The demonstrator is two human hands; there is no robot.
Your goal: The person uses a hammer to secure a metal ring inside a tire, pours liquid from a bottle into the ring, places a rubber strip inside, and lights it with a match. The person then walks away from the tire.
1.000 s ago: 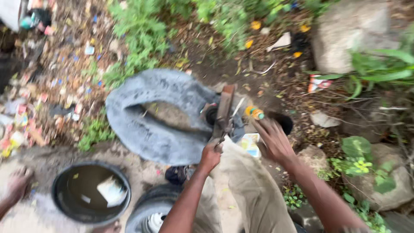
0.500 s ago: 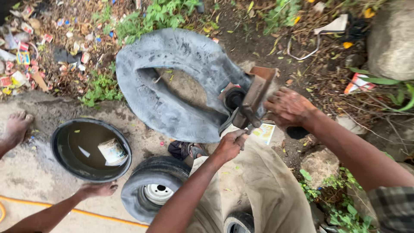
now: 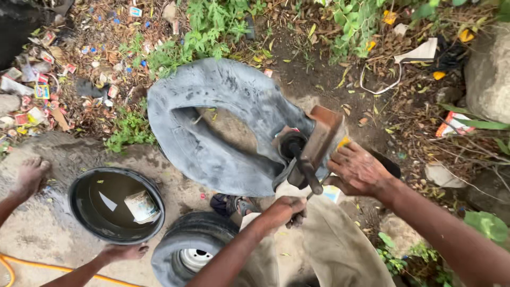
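The left hand (image 3: 284, 211) closes its grip around the dark handle bar (image 3: 309, 175) of a rusty clamp press (image 3: 319, 139), fingers wrapped tight at the bar's lower end. The right hand (image 3: 357, 169) lies spread over the press's side at about 4 o'clock from its rusty top, fingers loose and pressed flat, clasping nothing that shows. A slack grey inner tube (image 3: 218, 125) loops out from the press towards 10 o'clock, one fold pinched under the press's round plate. At 7 o'clock from the press a small wheel with tyre (image 3: 194, 252) lies on the dirt, and just beside it, at 9 o'clock, stands a black basin of water (image 3: 116, 204). Another person's hand (image 3: 123, 251) touches the ground below the basin; a bare foot (image 3: 33, 172) rests well to its left.
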